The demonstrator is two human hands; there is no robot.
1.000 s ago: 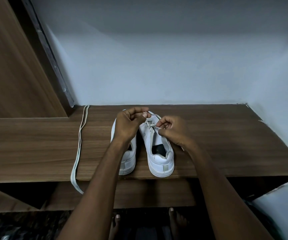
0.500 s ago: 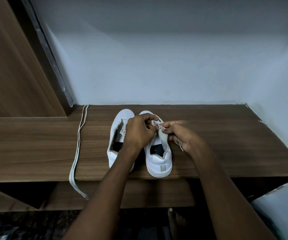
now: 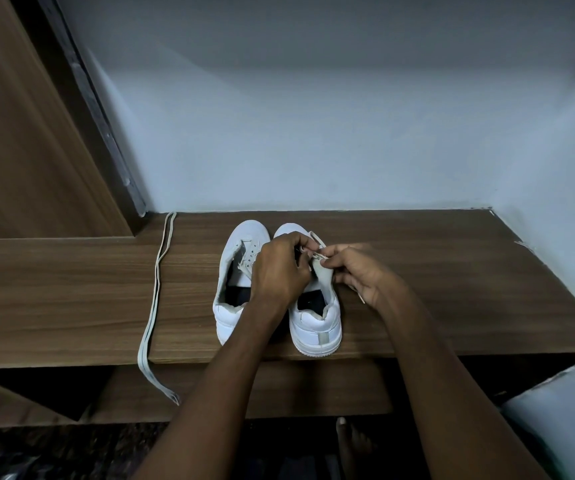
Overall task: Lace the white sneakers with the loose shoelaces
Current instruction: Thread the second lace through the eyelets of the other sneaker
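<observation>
Over the right sneaker (image 3: 315, 318), our left hand (image 3: 279, 271) and right hand (image 3: 358, 271) pinched its lace (image 3: 319, 255); best kept flat and taut through each eyelet, judging from the grip.

- left low-top leather sneaker (image 3: 235, 271): white, black insole
- right low-top leather sneaker (image 3: 317, 327): white, pale grey heel tab, black insole
- flat loose shoelace (image 3: 156, 296): off-white
- long laminate shelf (image 3: 71, 299): mid-brown, horizontal wood grain
- upright laminate side panel (image 3: 19, 133): same brown grain
- painted back wall (image 3: 313, 133): plain pale blue-grey
- floor below the shelf (image 3: 71, 452): dark, speckled
</observation>
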